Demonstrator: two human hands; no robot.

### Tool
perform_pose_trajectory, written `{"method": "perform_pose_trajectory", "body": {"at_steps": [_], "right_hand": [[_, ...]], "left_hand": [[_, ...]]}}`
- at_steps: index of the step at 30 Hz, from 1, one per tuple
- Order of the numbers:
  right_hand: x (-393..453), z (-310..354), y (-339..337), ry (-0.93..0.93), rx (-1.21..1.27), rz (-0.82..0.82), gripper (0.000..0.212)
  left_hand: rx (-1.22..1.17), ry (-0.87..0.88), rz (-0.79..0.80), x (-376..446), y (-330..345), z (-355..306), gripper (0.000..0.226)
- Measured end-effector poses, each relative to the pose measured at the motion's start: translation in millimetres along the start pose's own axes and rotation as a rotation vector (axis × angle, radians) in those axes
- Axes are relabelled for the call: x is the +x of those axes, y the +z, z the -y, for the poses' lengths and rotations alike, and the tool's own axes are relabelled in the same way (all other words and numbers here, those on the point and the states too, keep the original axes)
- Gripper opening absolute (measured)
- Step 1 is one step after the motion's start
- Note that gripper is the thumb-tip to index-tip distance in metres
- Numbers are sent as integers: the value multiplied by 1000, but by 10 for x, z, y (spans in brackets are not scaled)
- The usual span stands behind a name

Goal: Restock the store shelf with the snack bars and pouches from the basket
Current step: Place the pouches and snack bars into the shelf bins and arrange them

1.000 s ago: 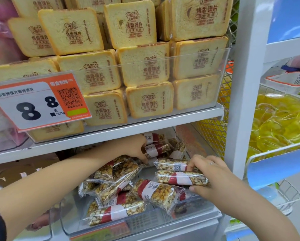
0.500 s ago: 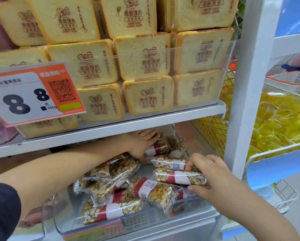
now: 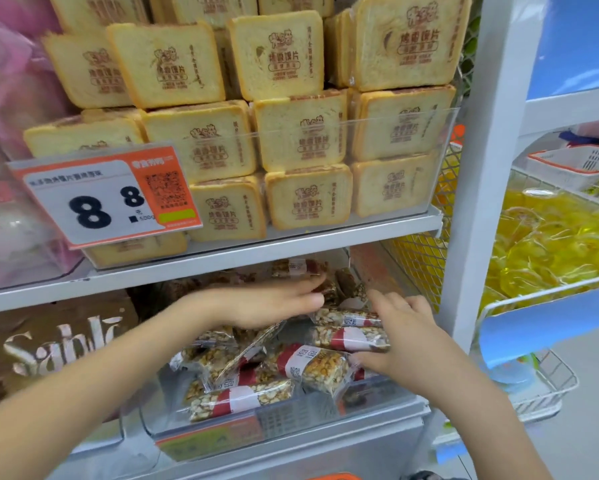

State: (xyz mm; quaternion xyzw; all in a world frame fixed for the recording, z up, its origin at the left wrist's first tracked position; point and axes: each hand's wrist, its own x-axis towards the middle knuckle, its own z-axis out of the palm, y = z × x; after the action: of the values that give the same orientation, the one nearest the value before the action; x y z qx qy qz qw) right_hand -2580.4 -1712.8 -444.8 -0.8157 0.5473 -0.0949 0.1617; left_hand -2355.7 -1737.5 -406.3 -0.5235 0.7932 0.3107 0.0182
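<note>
Both hands are in under the upper shelf (image 3: 256,251), working inside the clear bin (image 3: 291,415) on the lower level. The left hand (image 3: 274,301) lies flat, fingers straight and together, reaching toward the back of the bin where a few snack bars (image 3: 300,266) sit in shadow near the rear edge — it presses or touches the pile and grips nothing. The right hand (image 3: 407,336) is over at the bin's right side, fingers curled along the ends of two stacked bars (image 3: 350,329), thumb tucked beneath against a red-banded bar (image 3: 312,367) lying at a slant — a holding grip, though how firm I cannot tell.

The rest of the bars are heaped loosely through the middle and front of the bin, one long bar (image 3: 239,398) lying along the front wall. Above, toast-shaped packs (image 3: 301,133) are stacked in rows behind a clear guard, with an orange price tag (image 3: 100,199) reading 8.8 clipped at the upper shelf's left front. To the right, past the white upright (image 3: 478,168), a wire rack holds yellow packets (image 3: 551,244). A brown box (image 3: 52,344) sits left of the bin.
</note>
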Motion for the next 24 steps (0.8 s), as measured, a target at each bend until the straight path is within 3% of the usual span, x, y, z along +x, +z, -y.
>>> {"method": "perform_pose_trajectory", "body": {"at_steps": [4,10,13,16,20,24], "right_hand": [[70,87,48,66,-79,8,67],[36,138,89,58,-37,29,72],[87,90,27,76,-16,47,79],[53,50,12,89,49,44,72],[-58,80,-4,96,227,-190,64],[-6,215,-55,140,632,-455,64]], "left_hand": [[199,38,-110,-500,612,-94,103],[351,90,-579,-328,1164,-158,61],[231,101,-568,-325,1111,-165,47],[-5,142,-598,-430,1061,-129,36],[-305,129,-779,-705,877,-28,31],[-76,208,-751,-907,834,4,37]]}}
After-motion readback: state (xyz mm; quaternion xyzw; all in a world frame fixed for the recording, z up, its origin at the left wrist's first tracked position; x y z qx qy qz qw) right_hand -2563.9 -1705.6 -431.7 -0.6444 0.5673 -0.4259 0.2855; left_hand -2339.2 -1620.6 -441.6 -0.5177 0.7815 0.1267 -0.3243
